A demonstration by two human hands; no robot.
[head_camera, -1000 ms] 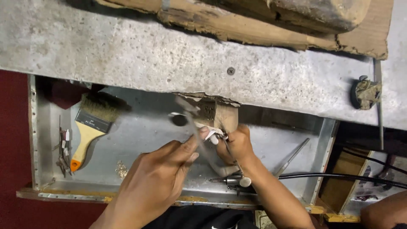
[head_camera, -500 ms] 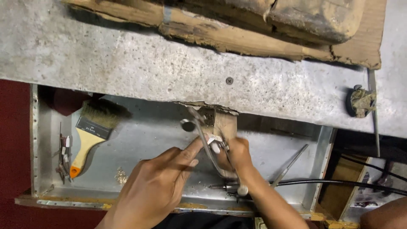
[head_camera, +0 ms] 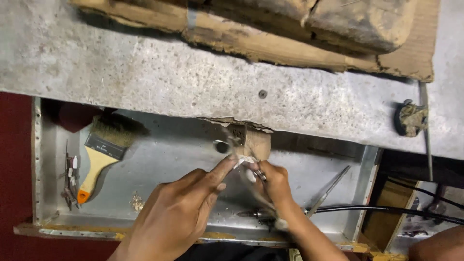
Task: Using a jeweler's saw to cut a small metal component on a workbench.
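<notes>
My left hand (head_camera: 186, 212) reaches in from below, thumb and forefinger pinched on a small white piece (head_camera: 244, 160) just under a worn wooden peg (head_camera: 253, 141) that juts from the bench edge. Beside it, my right hand (head_camera: 273, 182) is curled around a small metal piece (head_camera: 259, 174), fingertips touching the same spot. A thin metal tool, blurred by motion, runs between the two hands; I cannot tell which hand holds it. Both hands hover over a grey metal tray (head_camera: 169, 145).
A flat paintbrush (head_camera: 104, 152) with a yellow handle lies at the tray's left, near several small bits (head_camera: 70, 180). A slim metal rod (head_camera: 329, 190) and a black-cabled handpiece (head_camera: 367, 209) lie at the right. The grey bench top (head_camera: 145, 72) carries torn cardboard (head_camera: 290, 43).
Both hands have drawn up closer to the wooden peg. The thin tool that stood clear in the left hand is now blurred by motion.
</notes>
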